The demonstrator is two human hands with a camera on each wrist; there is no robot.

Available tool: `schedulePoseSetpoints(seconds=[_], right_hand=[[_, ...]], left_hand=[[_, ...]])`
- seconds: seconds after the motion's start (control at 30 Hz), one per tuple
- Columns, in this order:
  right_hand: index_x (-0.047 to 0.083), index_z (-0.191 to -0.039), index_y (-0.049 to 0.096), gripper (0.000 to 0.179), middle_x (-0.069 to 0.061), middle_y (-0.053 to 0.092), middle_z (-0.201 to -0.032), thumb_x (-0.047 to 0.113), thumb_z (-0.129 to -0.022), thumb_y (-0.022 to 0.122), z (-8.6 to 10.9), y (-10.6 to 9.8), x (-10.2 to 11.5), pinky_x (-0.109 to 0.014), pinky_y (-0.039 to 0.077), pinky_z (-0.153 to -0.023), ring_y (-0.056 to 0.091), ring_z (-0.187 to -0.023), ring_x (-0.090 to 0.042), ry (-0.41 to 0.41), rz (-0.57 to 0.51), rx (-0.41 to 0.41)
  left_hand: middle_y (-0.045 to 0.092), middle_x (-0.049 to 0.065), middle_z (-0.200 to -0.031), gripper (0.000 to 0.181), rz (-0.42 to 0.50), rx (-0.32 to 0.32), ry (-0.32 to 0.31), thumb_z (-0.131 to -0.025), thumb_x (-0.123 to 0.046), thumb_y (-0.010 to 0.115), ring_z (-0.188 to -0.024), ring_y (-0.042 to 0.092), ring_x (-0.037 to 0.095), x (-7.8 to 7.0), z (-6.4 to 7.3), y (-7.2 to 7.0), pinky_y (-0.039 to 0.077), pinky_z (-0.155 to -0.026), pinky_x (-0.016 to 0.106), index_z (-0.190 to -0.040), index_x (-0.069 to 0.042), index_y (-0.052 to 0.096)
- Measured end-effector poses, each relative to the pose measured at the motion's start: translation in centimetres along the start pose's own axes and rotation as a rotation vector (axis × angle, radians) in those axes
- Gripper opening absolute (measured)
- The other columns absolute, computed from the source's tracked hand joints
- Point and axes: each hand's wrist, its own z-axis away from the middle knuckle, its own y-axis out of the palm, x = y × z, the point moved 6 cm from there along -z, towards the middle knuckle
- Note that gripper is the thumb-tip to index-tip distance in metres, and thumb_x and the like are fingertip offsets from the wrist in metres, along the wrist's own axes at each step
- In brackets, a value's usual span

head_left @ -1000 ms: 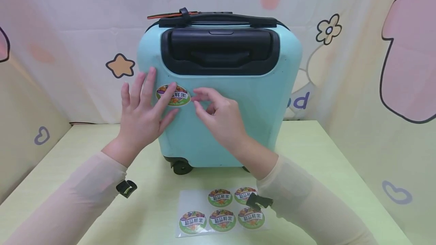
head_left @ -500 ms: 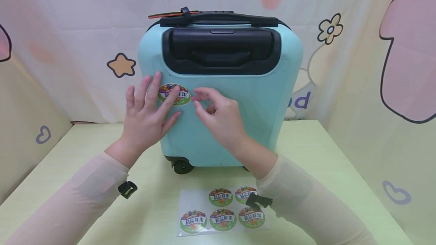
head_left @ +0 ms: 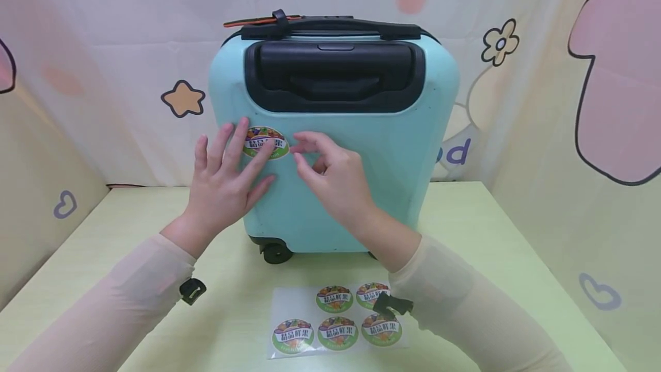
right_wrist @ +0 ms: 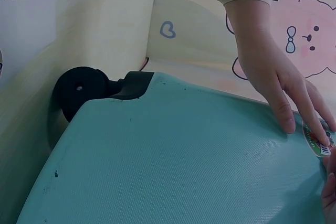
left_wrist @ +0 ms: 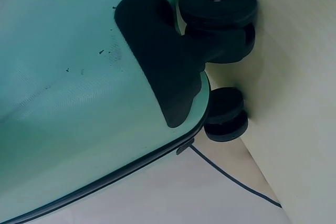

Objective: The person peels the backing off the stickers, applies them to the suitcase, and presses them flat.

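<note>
A light-blue suitcase (head_left: pixel 335 188) stands upright with its black handle recess towards me. On its upper left lies an oval fruit sticker (head_left: pixel 280 151) with a green lower edge. My left hand (head_left: pixel 219 188) is spread flat against the shell, its index finger lying across the sticker. At the sticker's right edge my right hand (head_left: pixel 335 177) pinches with thumb and index finger, the other fingers curled in. The right wrist view shows the left hand's fingers over the sticker (right_wrist: pixel 315 142) too. In the left wrist view only the suitcase's lower corner and black wheels (left_wrist: pixel 218 6) show.
A sheet of round fruit stickers (head_left: pixel 289 297) lies on the pale table (head_left: pixel 217 326) in front of the suitcase, its right part under my right sleeve (head_left: pixel 454 297). A patterned cloth (head_left: pixel 129 45) hangs close behind the suitcase.
My left hand has slid a little right and down, its index finger moving over the sticker and uncovering more of its upper left. The right hand has stayed in place.
</note>
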Motion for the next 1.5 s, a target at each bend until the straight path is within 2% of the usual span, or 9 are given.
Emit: schedulePoseSetpoints(seconds=[0.23,0.57,0.77,0.93,1.03,1.17,1.37,1.5], right_hand=[[0.003,-0.113,0.061,0.026,-0.005,0.069,-0.097,0.006,-0.088,0.062,0.0,0.0,0.1,-0.023,0.037,-0.045,0.043,-0.046,-0.004,-0.019,-0.004,-0.005],[0.003,-0.113,0.061,0.026,-0.004,0.069,-0.097,0.006,-0.088,0.061,0.1,0.1,-0.2,-0.023,0.037,-0.044,0.042,-0.047,-0.004,-0.036,-0.014,-0.012],[0.003,-0.113,0.061,0.025,-0.004,0.069,-0.097,0.006,-0.088,0.061,0.1,0.1,-0.3,-0.023,0.036,-0.043,0.042,-0.046,-0.003,-0.049,-0.017,-0.019],[0.003,-0.113,0.061,0.025,-0.004,0.069,-0.097,0.006,-0.088,0.061,0.1,0.1,-0.5,-0.023,0.036,-0.043,0.042,-0.046,-0.003,-0.044,-0.019,-0.021],[0.004,-0.113,0.061,0.026,-0.004,0.069,-0.097,0.006,-0.088,0.061,0.1,0.1,-0.4,-0.023,0.037,-0.043,0.042,-0.046,-0.003,-0.042,-0.021,-0.017],[0.003,-0.113,0.061,0.026,-0.004,0.069,-0.097,0.005,-0.088,0.061,0.1,0.1,-0.2,-0.023,0.036,-0.043,0.042,-0.045,-0.003,-0.052,-0.03,-0.016],[0.002,-0.111,0.062,0.024,-0.005,0.069,-0.096,0.004,-0.087,0.061,0.2,0.0,-0.1,-0.023,0.035,-0.042,0.041,-0.044,-0.003,-0.075,-0.032,-0.037],[0.002,-0.111,0.062,0.024,-0.005,0.069,-0.097,0.004,-0.087,0.061,0.3,0.0,-0.1,-0.023,0.035,-0.043,0.042,-0.045,-0.003,-0.074,-0.029,-0.031]], left_hand=[[0.03,0.016,-0.147,0.047,0.009,-0.014,0.002,-0.094,-0.039,0.047,-0.135,0.024,0.032,-0.1,0.4,0.0,0.012,-0.107,0.053,-0.136,-0.019,0.048],[0.034,0.017,-0.144,0.042,-0.015,-0.021,0.048,-0.094,-0.038,0.047,-0.133,0.027,0.033,-0.8,1.1,0.2,0.013,-0.107,0.053,-0.13,-0.018,0.054],[0.034,0.016,-0.145,0.043,-0.02,-0.019,0.052,-0.093,-0.038,0.049,-0.133,0.027,0.033,-0.8,1.5,0.4,0.013,-0.106,0.053,-0.13,-0.018,0.055],[0.035,0.016,-0.144,0.042,-0.017,0.007,0.091,-0.092,-0.037,0.049,-0.132,0.03,0.033,-1.3,2.0,0.6,0.013,-0.106,0.053,-0.129,-0.017,0.056],[0.037,0.017,-0.142,0.041,-0.013,0.001,0.107,-0.092,-0.037,0.05,-0.13,0.032,0.034,-1.5,2.1,0.5,0.013,-0.106,0.053,-0.127,-0.018,0.057],[0.034,0.017,-0.144,0.042,-0.003,-0.029,0.065,-0.092,-0.037,0.05,-0.132,0.029,0.033,-1.2,1.2,0.1,0.013,-0.107,0.053,-0.13,-0.019,0.054],[0.028,0.017,-0.147,0.049,-0.004,-0.034,-0.067,-0.093,-0.039,0.049,-0.135,0.023,0.034,-0.1,-1.1,-0.3,0.011,-0.106,0.055,-0.138,-0.021,0.045],[0.027,0.017,-0.148,0.05,-0.022,-0.019,-0.098,-0.093,-0.041,0.048,-0.135,0.022,0.034,0.0,-1.6,-0.3,0.011,-0.106,0.056,-0.139,-0.021,0.043]])
